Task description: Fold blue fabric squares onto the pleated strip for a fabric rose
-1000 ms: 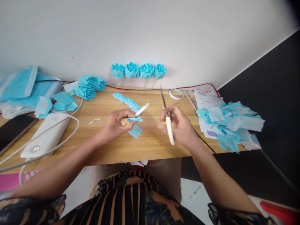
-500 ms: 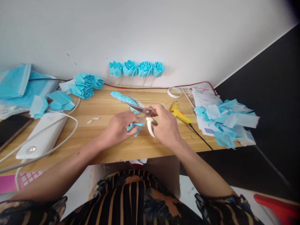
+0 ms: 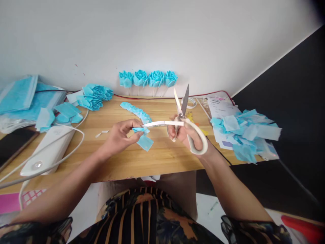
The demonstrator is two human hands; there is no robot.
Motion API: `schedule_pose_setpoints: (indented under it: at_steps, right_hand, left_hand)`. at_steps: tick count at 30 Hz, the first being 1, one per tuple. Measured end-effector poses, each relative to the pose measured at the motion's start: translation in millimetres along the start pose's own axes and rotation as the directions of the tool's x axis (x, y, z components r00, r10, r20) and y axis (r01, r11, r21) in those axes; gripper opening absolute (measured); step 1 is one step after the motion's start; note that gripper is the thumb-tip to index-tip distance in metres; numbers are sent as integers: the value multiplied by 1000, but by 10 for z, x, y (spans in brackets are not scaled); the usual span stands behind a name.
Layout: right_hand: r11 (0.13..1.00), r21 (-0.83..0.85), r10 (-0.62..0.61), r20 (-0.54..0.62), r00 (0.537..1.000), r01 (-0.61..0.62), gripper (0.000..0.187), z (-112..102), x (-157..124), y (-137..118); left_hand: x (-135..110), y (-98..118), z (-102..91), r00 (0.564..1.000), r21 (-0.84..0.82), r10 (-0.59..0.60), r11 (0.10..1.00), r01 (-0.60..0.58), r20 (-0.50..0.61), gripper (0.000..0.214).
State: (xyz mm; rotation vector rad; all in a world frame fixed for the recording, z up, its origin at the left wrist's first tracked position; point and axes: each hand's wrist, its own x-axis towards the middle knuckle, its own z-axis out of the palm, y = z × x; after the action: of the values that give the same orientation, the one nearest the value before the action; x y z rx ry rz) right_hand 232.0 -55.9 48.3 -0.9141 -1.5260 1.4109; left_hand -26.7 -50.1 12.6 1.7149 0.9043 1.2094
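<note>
My left hand point(image 3: 121, 138) is closed in a pinch on a small folded piece of blue fabric point(image 3: 137, 129). A white strip point(image 3: 162, 123) stretches from there across to my right hand point(image 3: 184, 134), whose fingers are at its other end. Hooked in that same hand are the scissors point(image 3: 198, 135), blades pointing up and spread apart. A flat blue fabric piece point(image 3: 145, 142) lies just below my left fingers. Beyond the hands lies a row of overlapping blue petals point(image 3: 135, 111). The yellow glue gun point(image 3: 190, 117) is partly hidden behind my right hand.
Several blue fabric flowers point(image 3: 156, 78) stand on sticks against the wall; more flowers point(image 3: 92, 96) lie left. A tape roll point(image 3: 191, 103) sits at the back. Blue scraps point(image 3: 245, 130) cover papers at right. Left are masks point(image 3: 17, 96), a white power bank point(image 3: 48, 149), cables and a phone point(image 3: 16, 145).
The scissors have swung upright in my right hand and moved right, away from the fabric. The white strip is now stretched between my hands. My left hand has shifted slightly left.
</note>
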Motion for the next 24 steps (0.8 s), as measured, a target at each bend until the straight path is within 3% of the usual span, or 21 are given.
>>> schedule_pose_setpoints:
  at_steps: [3, 6, 8, 10, 12, 14, 18, 24]
  right_hand:
    - [1000, -26, -6, 9, 1000, 6, 57, -37, -86, -27]
    - [960, -280, -15, -88, 996, -10, 54, -74, -149, -89]
    - [823, -567, -74, -189, 979, -47, 51, -75, -184, -91]
    - [605, -793, -174, -222, 959, -74, 49, -47, -213, -51]
    - [423, -904, -231, -182, 956, -70, 46, 4, -226, 15]
    - [324, -944, -241, -152, 959, -69, 44, 68, -216, 79]
    - [292, -952, -233, -165, 958, -93, 44, 180, -128, 158]
    - [364, -925, -201, -190, 961, -107, 40, 221, -21, 203]
  left_hand:
    - [22, -29, -15, 999, 14, -19, 1000, 19, -43, 13]
    - [28, -52, -34, 997, 85, 6, 996, 1, -83, 10]
    - [23, -51, -38, 995, 155, 36, 988, -21, -94, 8]
    - [16, -35, -29, 993, 228, 60, 973, -36, -98, 7]
    - [11, -11, -12, 992, 289, 73, 956, -41, -103, 5]
    - [10, 12, 9, 991, 327, 87, 944, -50, -97, 5]
    - [15, 37, 50, 990, 356, 134, 928, -108, -47, 6]
    - [5, 23, 73, 982, 350, 189, 921, -172, -15, 8]
